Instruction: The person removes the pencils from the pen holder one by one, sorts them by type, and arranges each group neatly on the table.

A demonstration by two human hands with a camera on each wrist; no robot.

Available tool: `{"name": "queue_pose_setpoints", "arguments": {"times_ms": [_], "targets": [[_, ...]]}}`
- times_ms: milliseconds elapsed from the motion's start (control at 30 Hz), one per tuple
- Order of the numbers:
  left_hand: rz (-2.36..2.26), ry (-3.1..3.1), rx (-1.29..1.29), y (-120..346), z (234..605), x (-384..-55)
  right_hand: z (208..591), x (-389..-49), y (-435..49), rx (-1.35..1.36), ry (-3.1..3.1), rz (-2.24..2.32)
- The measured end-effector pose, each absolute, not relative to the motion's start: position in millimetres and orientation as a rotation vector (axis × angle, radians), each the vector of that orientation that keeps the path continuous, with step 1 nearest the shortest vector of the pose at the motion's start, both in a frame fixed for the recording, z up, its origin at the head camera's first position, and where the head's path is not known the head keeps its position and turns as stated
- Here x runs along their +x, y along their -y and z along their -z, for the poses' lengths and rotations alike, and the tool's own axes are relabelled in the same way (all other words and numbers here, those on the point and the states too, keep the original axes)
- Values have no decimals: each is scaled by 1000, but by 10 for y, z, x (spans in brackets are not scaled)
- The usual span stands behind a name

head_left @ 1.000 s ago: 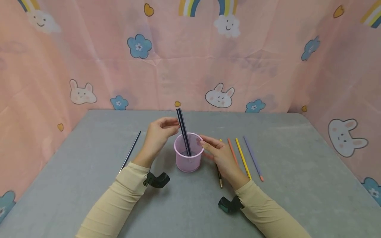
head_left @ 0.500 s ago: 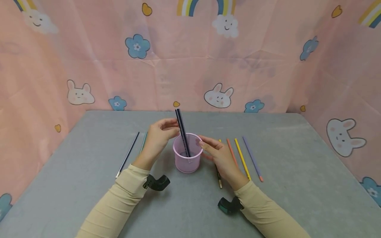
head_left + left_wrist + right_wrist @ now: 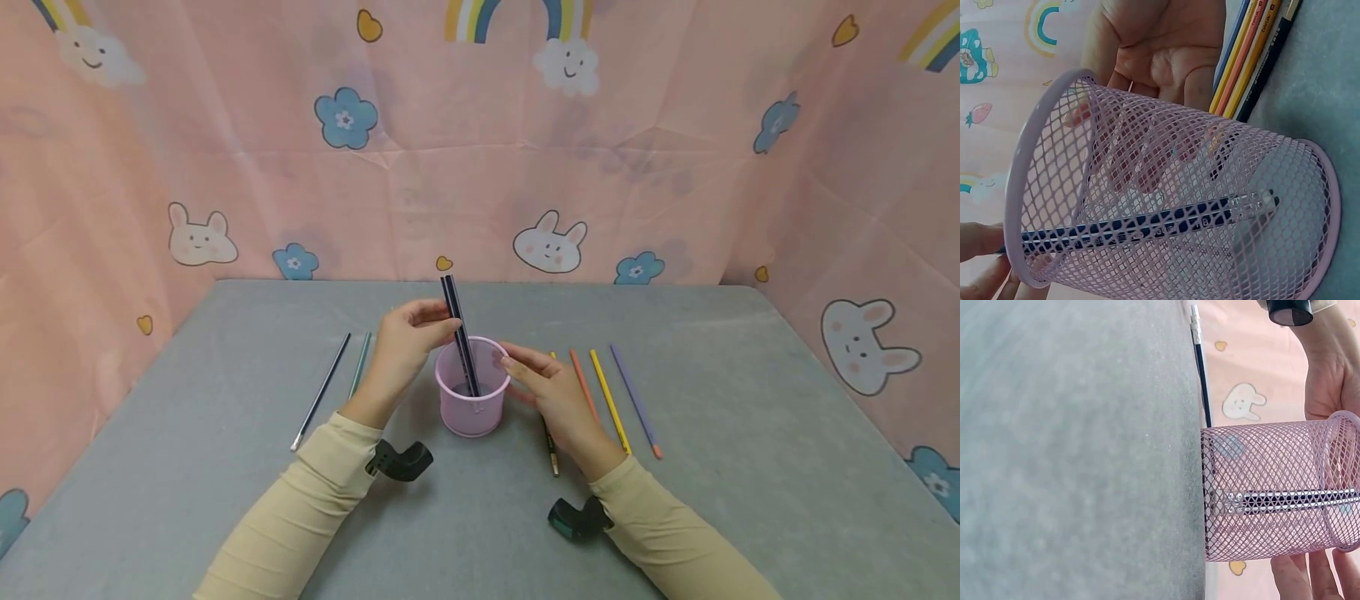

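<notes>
A pink mesh pencil cup (image 3: 471,418) stands upright on the grey table, with two dark pencils (image 3: 462,354) leaning inside it. Their eraser ends are down near the cup's floor, as the left wrist view shows through the mesh. My left hand (image 3: 401,342) pinches the pencils above the rim, thumb across the front and fingers behind. On the right side my right hand (image 3: 558,396) holds the cup, its thumb at the rim and its other fingers around the outer wall, partly hidden by the cup. The mesh wall (image 3: 1260,456) fills much of the right wrist view.
Right of the cup lie a black pencil (image 3: 552,454), an orange one (image 3: 582,379), a yellow one (image 3: 611,400) and a purple one (image 3: 636,400). Left lie a dark pencil (image 3: 322,389) and a teal one (image 3: 361,362), partly behind my left hand. A pink curtain (image 3: 420,200) hangs behind the table.
My left hand has shifted slightly right, and its thumb has come across the pencils. More of the teal pencil shows behind that hand. The right hand and the cup have stayed put.
</notes>
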State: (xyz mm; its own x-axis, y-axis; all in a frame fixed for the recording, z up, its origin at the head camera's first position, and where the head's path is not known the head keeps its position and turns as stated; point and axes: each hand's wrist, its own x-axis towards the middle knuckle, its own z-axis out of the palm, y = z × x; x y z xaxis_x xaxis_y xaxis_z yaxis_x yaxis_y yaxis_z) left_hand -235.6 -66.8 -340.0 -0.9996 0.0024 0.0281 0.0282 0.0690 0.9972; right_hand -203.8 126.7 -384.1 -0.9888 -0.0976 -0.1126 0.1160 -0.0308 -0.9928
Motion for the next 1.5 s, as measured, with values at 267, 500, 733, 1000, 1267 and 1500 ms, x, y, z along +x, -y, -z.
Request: {"name": "queue_pose_setpoints", "arguments": {"times_ms": [267,500,733,1000,1267,1500], "targets": [[2104,2278,-3,657,3414,-2374,3845,-2039,-1261,19,-2075,2156],[2115,2238,20,664,3399,-2382,3849,-2049,-1260,12,-2073,2155],[2156,2165,17,685,3349,-2367,3842,-2044,-1267,16,-2075,2168],[2154,2156,48,728,3283,-2332,3851,-2032,-1271,16,-2068,2152],[2118,2147,23,770,3180,-2290,3850,-2032,-1273,3,-2072,2155],[2106,2127,-14,822,3070,-2240,3844,-2034,-1270,31,-2080,2144]]}}
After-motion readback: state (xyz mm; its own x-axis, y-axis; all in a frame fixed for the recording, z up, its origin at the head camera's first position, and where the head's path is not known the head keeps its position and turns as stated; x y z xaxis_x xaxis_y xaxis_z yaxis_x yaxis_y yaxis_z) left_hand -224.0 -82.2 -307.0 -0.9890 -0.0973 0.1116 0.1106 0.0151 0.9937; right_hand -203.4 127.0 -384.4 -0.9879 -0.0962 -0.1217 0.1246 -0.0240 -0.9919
